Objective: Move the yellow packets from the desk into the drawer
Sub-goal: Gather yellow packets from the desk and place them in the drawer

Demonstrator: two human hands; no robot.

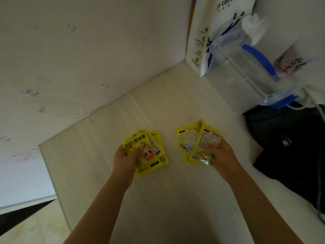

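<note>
You hold a loose fan of yellow packets in each hand above the desk (158, 199). The risk is in those fans: the packets are slick, flat and overlapping, so if your pinch slackens, or you tilt a stack on the way to the drawer, the outer ones are likely to slide out and drop. The drawer is not in view, so you would have to turn to find it with both hands full, and nothing free to pull it open.

Your left hand (124, 160) grips the left stack (146, 152) at its near left edge, thumb on top, so most of the stack juts to the right and away from you. Your right hand (222, 154) pinches the right stack (195, 143) at its near right corner, the fan spreading to the left and far side. A black bag (290, 141) lies just right of that hand, and a clear pitcher (246, 71) stands further off.
</note>
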